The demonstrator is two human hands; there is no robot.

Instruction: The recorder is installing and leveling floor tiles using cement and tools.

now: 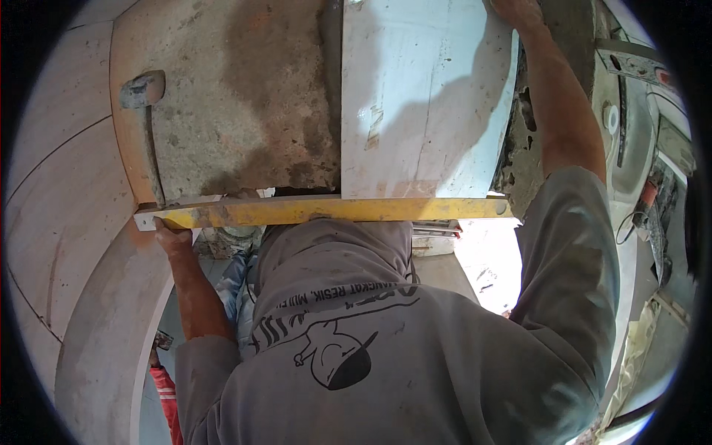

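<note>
My left hand (172, 236) grips the left end of a long yellow straightedge bar (326, 210), which lies crosswise along the lower edges of a rough concrete surface and a white tile. My right hand (519, 15) is up at the top right corner of the white tile (423, 96), its curled fingers on the edge and partly cut off by the frame. A mallet (142, 90) with a grimy head lies on the bare concrete (237, 96), left of the tile, its handle end near the bar.
Pale tiled wall panels (55, 141) stand at the left. A red-striped sleeve (165, 400) of another person shows low on the left. At the right are a metal bar (630, 63) and cluttered tools or materials (653, 222). A bright opening (486, 263) shows below the bar.
</note>
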